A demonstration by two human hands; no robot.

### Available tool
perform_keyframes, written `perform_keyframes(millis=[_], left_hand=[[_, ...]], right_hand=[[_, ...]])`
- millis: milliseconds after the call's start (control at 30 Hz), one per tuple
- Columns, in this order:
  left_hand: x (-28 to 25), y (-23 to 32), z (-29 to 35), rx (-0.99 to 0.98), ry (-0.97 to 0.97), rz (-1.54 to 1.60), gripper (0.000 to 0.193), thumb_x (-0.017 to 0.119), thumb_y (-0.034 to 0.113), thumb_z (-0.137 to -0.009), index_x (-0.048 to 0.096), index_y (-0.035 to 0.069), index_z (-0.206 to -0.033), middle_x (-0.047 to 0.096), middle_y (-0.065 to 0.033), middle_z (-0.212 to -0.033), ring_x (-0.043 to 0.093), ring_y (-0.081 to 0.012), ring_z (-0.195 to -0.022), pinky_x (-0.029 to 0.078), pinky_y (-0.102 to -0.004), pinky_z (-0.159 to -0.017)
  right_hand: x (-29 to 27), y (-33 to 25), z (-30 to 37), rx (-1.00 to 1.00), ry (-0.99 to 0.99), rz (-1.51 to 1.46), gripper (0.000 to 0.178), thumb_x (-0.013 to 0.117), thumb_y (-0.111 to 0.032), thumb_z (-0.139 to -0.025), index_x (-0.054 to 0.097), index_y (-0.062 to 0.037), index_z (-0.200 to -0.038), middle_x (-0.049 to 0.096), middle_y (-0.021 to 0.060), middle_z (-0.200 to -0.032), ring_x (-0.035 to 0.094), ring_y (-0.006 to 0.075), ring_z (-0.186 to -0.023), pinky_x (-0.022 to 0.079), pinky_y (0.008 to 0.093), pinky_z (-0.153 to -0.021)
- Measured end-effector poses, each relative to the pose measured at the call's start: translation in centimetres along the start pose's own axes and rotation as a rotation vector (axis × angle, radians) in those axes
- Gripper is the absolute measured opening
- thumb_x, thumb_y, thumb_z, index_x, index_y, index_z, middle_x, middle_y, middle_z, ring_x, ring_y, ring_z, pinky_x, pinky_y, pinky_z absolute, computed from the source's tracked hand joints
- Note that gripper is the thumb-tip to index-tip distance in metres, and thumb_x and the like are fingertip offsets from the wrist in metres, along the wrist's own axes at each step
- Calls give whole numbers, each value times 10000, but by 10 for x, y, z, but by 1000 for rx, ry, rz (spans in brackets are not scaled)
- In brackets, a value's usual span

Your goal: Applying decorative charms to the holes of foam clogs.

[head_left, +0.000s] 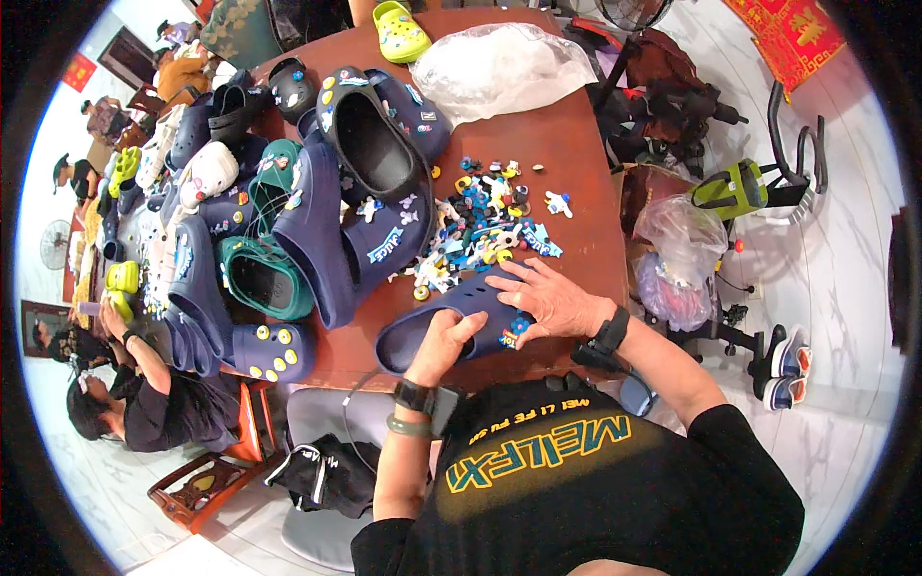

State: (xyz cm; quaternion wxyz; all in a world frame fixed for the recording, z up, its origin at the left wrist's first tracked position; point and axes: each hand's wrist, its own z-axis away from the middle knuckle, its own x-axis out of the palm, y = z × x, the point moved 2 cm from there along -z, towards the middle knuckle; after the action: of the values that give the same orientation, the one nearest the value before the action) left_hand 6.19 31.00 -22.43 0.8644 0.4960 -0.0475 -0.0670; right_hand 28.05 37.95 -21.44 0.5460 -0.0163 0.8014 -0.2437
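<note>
A navy foam clog (423,331) lies on its side at the near edge of the brown table (567,154). My left hand (445,346) grips the clog's rim near its opening. My right hand (549,300) lies flat on the clog's toe end, fingers spread, pressing by a small coloured charm (520,326). Just beyond my right hand sits a loose heap of small colourful shoe charms (490,226).
A pile of navy, teal and black clogs (317,202) fills the table's left half. A crumpled clear plastic bag (499,67) and a yellow-green clog (399,31) lie at the far end. Another person (144,394) sits at the left. Bags and a stand crowd the floor on the right.
</note>
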Motion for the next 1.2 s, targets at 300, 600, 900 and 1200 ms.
perform_keyframes(millis=[300,600,900,1200], left_hand=[[15,26,26,747,526,-726,368,655,317,-851,574,68,-1110,551,-119,-1155,455,-321,-1176,291,-470,-1006],[13,22,18,685,377,-706,453,570,274,-854,534,73,-1259,509,-144,-1219,434,-310,-1206,249,-463,-1047],[12,23,20,677,394,-692,421,570,281,-850,556,74,-1217,522,-141,-1198,445,-310,-1193,258,-460,-1041],[14,21,21,701,407,-696,413,558,306,-861,560,76,-1204,526,-136,-1192,451,-309,-1181,265,-458,-1033]], right_hand=[[-5,-22,-16,88,-58,140,884,653,-715,-714,501,-49,-1275,467,178,-1383,420,390,-1241,327,576,-1011],[-2,-16,-15,11,-124,225,824,555,-713,-780,514,-38,-1252,516,187,-1330,469,405,-1221,371,588,-985],[-1,-18,-15,-52,-15,235,602,581,-567,-857,563,-34,-1137,544,190,-1267,503,394,-1168,414,533,-974],[6,9,-32,294,129,-46,277,621,-260,-914,568,-22,-1047,576,150,-1045,537,336,-988,448,430,-897]])
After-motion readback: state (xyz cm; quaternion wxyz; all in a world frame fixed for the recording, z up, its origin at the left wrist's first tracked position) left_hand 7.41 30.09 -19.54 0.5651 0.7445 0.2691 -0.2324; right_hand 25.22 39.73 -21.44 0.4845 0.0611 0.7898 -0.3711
